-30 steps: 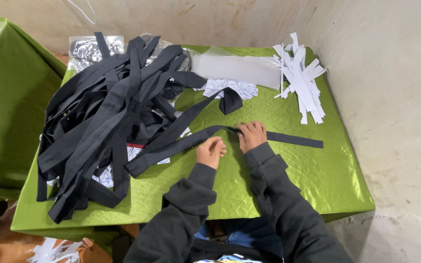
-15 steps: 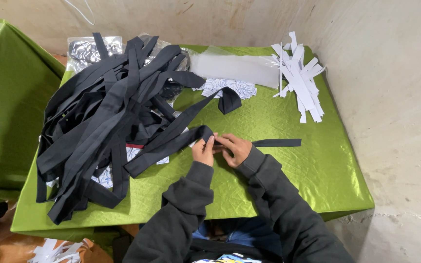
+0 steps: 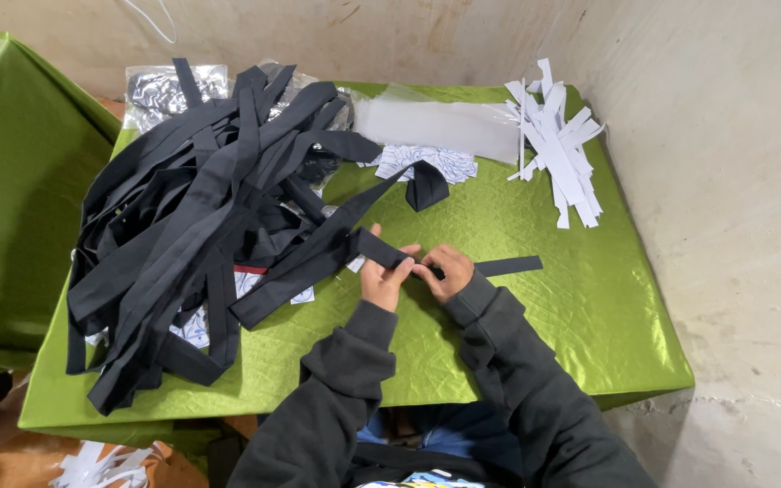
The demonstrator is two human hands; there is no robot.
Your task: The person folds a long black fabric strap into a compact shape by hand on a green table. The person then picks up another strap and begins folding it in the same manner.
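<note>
Pinching one black strip (image 3: pixel 381 248), two hands, left hand (image 3: pixel 380 280), right hand (image 3: pixel 446 269)

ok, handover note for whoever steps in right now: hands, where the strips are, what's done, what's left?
Left hand and right hand both pinch one black fabric strip at the front middle of the green table; its free end lies flat to the right.
Big pile of black strips sits on the left side.
White paper strips are at the back right, a clear plastic sheet beside them.
Done: no finished stack visible.
Left: the pile.

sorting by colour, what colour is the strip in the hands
Black; the strip shows best in the head view, against the green table cover.
</note>
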